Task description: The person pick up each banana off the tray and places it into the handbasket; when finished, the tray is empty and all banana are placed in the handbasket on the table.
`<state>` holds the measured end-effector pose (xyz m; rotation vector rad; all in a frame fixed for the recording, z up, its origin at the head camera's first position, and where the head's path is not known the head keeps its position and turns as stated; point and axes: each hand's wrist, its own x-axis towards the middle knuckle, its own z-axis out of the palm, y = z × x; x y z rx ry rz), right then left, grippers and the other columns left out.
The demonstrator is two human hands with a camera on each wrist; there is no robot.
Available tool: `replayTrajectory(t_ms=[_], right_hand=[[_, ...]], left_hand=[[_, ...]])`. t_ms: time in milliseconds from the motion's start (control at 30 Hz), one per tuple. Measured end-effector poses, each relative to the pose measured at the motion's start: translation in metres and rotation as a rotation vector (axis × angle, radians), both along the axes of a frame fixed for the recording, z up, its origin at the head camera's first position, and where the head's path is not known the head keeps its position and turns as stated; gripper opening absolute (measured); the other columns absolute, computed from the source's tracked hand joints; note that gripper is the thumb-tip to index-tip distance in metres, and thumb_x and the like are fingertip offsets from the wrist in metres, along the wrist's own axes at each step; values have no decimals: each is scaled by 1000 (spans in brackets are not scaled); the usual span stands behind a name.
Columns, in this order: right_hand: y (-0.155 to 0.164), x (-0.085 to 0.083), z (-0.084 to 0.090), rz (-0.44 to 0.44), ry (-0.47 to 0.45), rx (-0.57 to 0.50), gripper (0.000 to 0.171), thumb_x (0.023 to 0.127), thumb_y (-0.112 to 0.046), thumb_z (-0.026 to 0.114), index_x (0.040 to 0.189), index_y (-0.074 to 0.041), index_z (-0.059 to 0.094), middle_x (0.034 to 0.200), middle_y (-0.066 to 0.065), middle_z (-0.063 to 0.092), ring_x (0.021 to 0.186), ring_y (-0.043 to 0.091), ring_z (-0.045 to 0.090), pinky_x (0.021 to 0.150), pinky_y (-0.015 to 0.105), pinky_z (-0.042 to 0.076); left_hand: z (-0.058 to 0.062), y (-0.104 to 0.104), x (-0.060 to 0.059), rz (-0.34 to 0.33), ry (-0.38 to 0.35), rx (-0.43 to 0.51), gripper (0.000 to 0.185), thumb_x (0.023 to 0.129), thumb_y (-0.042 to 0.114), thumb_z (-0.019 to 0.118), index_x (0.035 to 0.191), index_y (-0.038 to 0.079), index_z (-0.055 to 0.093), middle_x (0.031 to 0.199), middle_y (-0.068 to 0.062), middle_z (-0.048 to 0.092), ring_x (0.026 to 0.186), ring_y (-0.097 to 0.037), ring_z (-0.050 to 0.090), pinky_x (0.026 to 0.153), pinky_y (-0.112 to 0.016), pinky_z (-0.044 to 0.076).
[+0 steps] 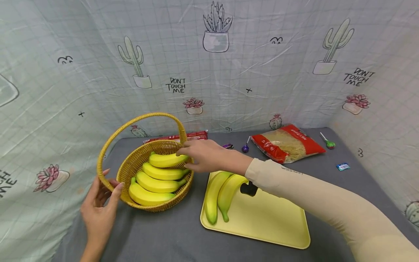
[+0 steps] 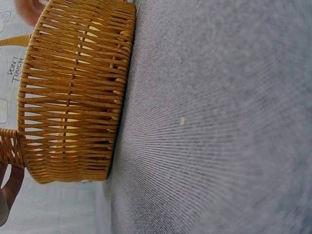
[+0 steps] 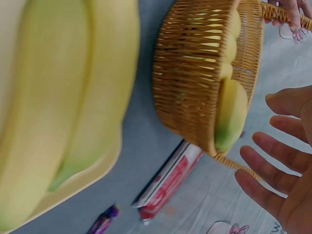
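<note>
A yellow wicker basket (image 1: 176, 201) with a tall arched handle (image 1: 131, 122) stands on the left of the table. Several bananas (image 1: 152, 183) lie side by side inside it. My left hand (image 1: 99, 209) grips the foot of the handle between thumb and fingers. Over the basket's right rim reaches my right hand (image 1: 206, 156), near the uppermost banana (image 1: 163, 160). The right wrist view shows its fingers (image 3: 273, 168) spread and apart from that banana. Two more bananas (image 1: 212, 198) rest at the left end of a yellow tray (image 1: 271, 218), right of the basket.
Behind the basket lies a red packet (image 1: 198, 135). A red and clear bag of pasta (image 1: 288, 143) is at the back right, with a purple lollipop (image 1: 245, 148), a green lollipop (image 1: 330, 145) and a small blue packet (image 1: 343, 166) around it. A patterned cloth (image 1: 248, 65) hangs behind.
</note>
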<state>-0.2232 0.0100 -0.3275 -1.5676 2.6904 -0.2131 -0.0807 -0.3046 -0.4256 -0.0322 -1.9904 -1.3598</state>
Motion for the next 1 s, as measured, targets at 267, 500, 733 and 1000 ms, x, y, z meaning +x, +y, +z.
replayTrajectory(t_ms=[267,500,733,1000], right_hand=[[42,12,-12,27,16,-46,43,103,-28,73,144,-19,67,130,4,64,102,18,63,72,34,57],[72,18,-27,50,12,-64,43,102,-26,74,143,-15,67,127,6,65,107,21,64,83,37,58],[99,25,-41,53,17,-69,43,98,-27,79,138,-15,70,124,5,65,108,22,63,88,40,57],[121,32,-54,67,-12,-76,52,95,-32,82,142,-15,66,131,6,63,115,24,60,93,43,55]], left_hand=[[0,0,0,-1,-1,4,61,92,-13,75,147,11,63,104,-10,71,92,-19,69,84,-20,56],[1,1,0,4,-2,-8,61,93,-13,75,148,11,63,105,-11,70,92,-19,69,84,-19,56],[1,1,0,7,-8,-16,61,93,-13,74,148,12,63,105,-10,71,93,-17,69,84,-19,56],[0,-1,-1,7,-6,-25,61,93,-13,74,148,11,63,105,-13,70,92,-14,69,83,-19,56]])
